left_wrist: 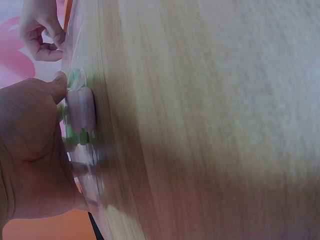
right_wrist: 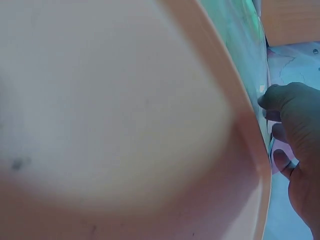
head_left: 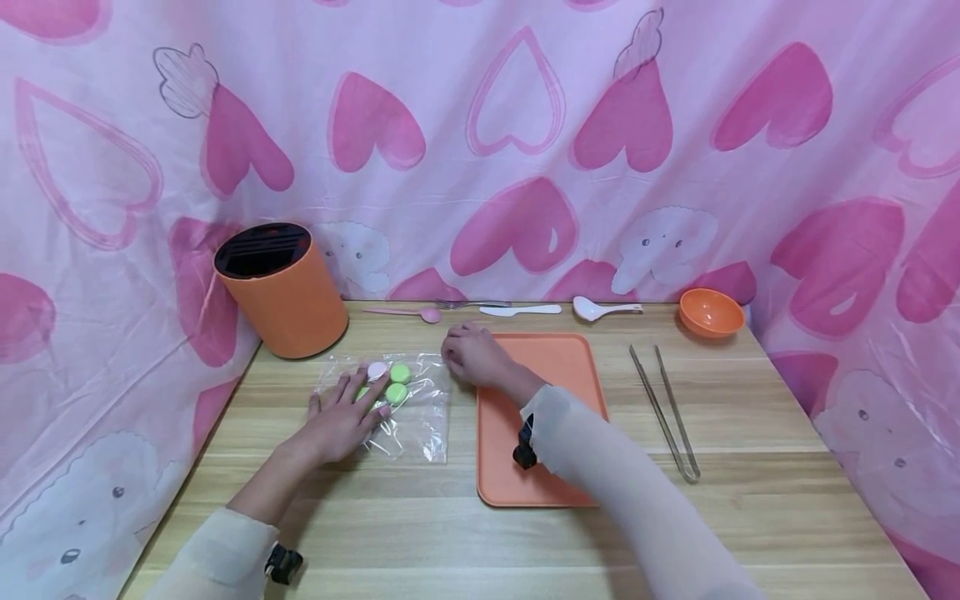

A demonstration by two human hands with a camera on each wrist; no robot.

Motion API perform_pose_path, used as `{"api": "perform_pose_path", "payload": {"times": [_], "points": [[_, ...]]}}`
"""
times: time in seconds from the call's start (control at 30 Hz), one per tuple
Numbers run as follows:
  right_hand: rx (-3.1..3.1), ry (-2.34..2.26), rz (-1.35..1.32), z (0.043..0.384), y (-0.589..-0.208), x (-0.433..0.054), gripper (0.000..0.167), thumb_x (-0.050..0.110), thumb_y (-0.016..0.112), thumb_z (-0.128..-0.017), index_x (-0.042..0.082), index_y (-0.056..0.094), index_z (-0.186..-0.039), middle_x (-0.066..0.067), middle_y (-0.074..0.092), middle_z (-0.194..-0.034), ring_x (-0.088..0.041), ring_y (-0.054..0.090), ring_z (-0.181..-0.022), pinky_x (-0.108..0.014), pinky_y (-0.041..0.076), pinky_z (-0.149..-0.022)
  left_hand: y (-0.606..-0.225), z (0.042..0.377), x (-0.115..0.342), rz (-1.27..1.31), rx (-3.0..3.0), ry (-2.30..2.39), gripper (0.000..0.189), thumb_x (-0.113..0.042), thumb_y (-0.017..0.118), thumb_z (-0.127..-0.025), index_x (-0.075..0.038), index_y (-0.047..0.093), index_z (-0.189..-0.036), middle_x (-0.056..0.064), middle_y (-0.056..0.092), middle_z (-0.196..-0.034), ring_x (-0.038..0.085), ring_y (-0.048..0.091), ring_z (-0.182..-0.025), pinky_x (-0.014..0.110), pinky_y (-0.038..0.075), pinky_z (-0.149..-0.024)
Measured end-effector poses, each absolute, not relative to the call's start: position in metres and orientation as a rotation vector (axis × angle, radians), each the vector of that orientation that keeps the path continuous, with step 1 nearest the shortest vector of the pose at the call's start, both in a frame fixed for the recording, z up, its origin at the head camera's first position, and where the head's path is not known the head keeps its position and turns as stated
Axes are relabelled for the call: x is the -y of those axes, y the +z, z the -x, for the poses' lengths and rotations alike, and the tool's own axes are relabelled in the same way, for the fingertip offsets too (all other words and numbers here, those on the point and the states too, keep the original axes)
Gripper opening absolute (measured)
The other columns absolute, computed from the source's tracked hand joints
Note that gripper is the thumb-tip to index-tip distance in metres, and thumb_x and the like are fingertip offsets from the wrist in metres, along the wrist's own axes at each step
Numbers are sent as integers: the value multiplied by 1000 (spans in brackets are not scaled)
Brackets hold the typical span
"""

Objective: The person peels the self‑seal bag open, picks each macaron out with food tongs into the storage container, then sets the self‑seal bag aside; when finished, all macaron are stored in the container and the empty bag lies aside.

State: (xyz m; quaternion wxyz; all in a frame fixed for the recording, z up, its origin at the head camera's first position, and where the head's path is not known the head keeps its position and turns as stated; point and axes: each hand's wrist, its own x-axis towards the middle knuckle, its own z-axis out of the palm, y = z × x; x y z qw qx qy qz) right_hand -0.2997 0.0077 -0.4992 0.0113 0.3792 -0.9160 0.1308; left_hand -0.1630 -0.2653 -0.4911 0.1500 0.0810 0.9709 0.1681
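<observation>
A clear plastic bag [head_left: 420, 433] lies on the table with several small macarons inside, green ones [head_left: 397, 394] and a pale pink one [head_left: 377, 371]. My left hand [head_left: 341, 421] rests on the bag with fingers spread, partly covering the macarons. Seen low from the left wrist, a pale pink macaron [left_wrist: 82, 110] lies under the film beside the thumb. At the bag's far right corner, my right hand [head_left: 476, 357] has its fingers curled and pinches the bag's edge. Its forearm crosses over an orange tray [head_left: 540, 358], whose rim [right_wrist: 220, 45] shows in the right wrist view.
An orange knife block [head_left: 288, 292] stands at the back left. Along the back edge lie a pink spoon [head_left: 431, 315], a fork [head_left: 472, 304], a white knife [head_left: 525, 310] and a white ladle [head_left: 588, 309]. An orange bowl [head_left: 712, 314] and metal tongs [head_left: 678, 437] are on the right.
</observation>
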Motion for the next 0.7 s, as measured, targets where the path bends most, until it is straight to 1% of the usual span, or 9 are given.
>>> {"api": "perform_pose_path", "payload": {"times": [0.13,0.3,0.4,0.57,0.7], "points": [[2863,407,-1185,300,-501,-5,16,15,70,-107,17,81,-118,0,75,-119,-24,59,-110,-44,55,-92,-491,163,265,-234,-2793,475,69,-57,35,-118,-29,17,-179,20,-1,-187,59,-1,-169,95,-4,-121],[2858,456,-1159,301,-502,-6,15,10,68,-107,17,82,-107,-1,72,-111,-26,57,-107,-44,51,-89,-491,163,265,-235,-2800,468,69,-57,35,-118,-30,17,-179,20,-1,-187,58,0,-170,95,-3,-121],[2855,476,-1148,302,-502,-9,13,10,69,-107,17,79,-103,0,70,-109,-26,56,-106,-43,49,-88,-491,163,264,-243,-2806,465,69,-56,35,-118,-29,18,-179,20,0,-187,59,1,-169,95,-2,-121],[2850,462,-1143,304,-503,-17,11,10,70,-107,18,75,-103,1,68,-108,-27,58,-108,-45,49,-90,-491,162,264,-252,-2816,455,68,-54,36,-119,-29,17,-179,21,1,-187,58,3,-170,95,-1,-121],[2860,425,-1140,305,-502,-24,10,12,69,-108,20,75,-107,2,69,-111,-27,59,-112,-48,51,-93,-490,162,265,-244,-2807,459,69,-55,35,-119,-29,16,-179,21,0,-187,58,1,-170,95,-2,-121]]}}
